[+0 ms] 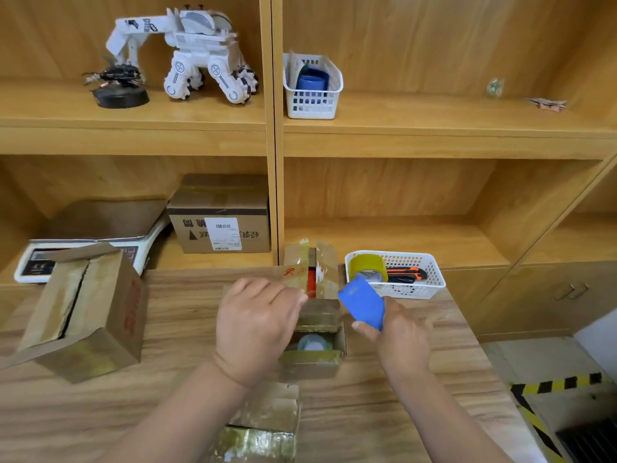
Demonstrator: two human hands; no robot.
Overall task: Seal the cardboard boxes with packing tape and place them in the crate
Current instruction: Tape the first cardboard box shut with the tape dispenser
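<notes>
Wooden shelves [367,128] fill the background, and a wood-grain table [384,412] runs across the lower half of the frame. I count 3 boxes on it.

The small box [320,315] sits at the centre, its flaps open and unsealed, with something red and a pale round thing [314,342] inside. The left hand [257,329] curls its fingers over the box's left flap. I read that as holding the flap back and steadying the box. The right hand [404,339], just right of the box, grips a blue block [362,304] tilted toward the opening. It may be about to go in, but I cannot tell what it is.

The tape roll [367,265] lies with a knife [405,274] in a white basket [417,289] right of centre, within easy reach of the right hand.

A larger box [83,312] sits tilted at the left, its flaps folded but the seam gaping. A taped box [263,426] lies at the bottom centre. I see no crate that I can be sure of, so sealing looks barely begun.
</notes>
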